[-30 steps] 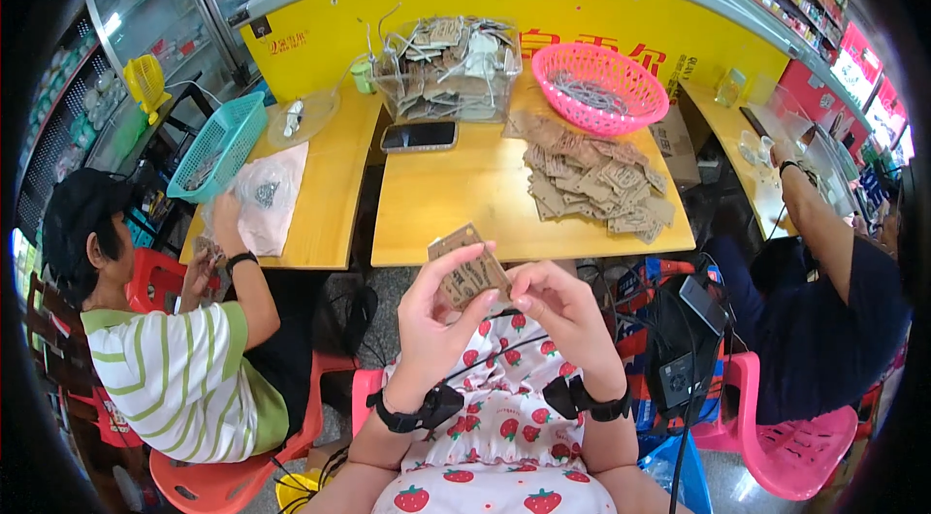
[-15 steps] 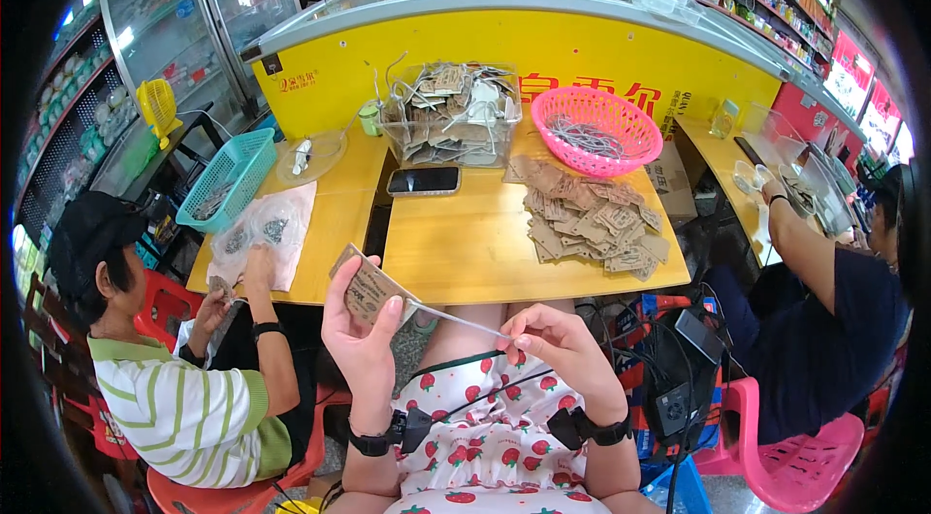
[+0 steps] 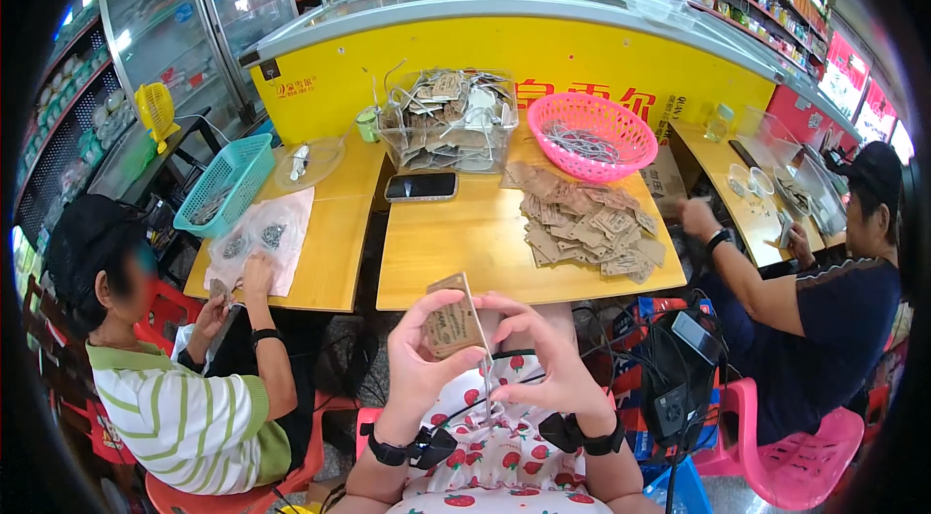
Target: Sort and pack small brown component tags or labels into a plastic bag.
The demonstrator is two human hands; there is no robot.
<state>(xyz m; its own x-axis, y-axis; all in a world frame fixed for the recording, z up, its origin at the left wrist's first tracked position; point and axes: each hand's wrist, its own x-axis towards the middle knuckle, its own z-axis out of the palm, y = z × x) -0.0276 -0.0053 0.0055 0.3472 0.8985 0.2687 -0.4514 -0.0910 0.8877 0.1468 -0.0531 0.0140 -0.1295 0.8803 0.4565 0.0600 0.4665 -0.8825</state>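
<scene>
A brown cardboard tag [image 3: 454, 328] is held up over my lap by my left hand [image 3: 412, 369], its thumb and fingers closed on the edges. From the tag a thin grey cord [image 3: 488, 407] hangs down. My right hand [image 3: 555, 364] is right beside the tag, fingers curled, with the thumb tip at the cord; part of its grip is hidden. Beyond my hands, a loose heap of similar tags [image 3: 587, 223] lies on the yellow wooden table [image 3: 446, 262]. Behind it stands a pink plastic basket [image 3: 635, 160] holding grey cords.
A clear bin [image 3: 451, 160] full of corded tags stands behind a dark phone [image 3: 422, 186]. At left, a co-worker [image 3: 184, 388] handles small pieces near a teal basket [image 3: 238, 186]. Another co-worker [image 3: 805, 320] sits at a table on the right. A yellow freezer [image 3: 388, 58] spans the back.
My right hand has moved left and up against the tag; the cord, stretched sideways before, now hangs down. My left hand has shifted right with the tag. The right co-worker's arm has drawn back from the containers.
</scene>
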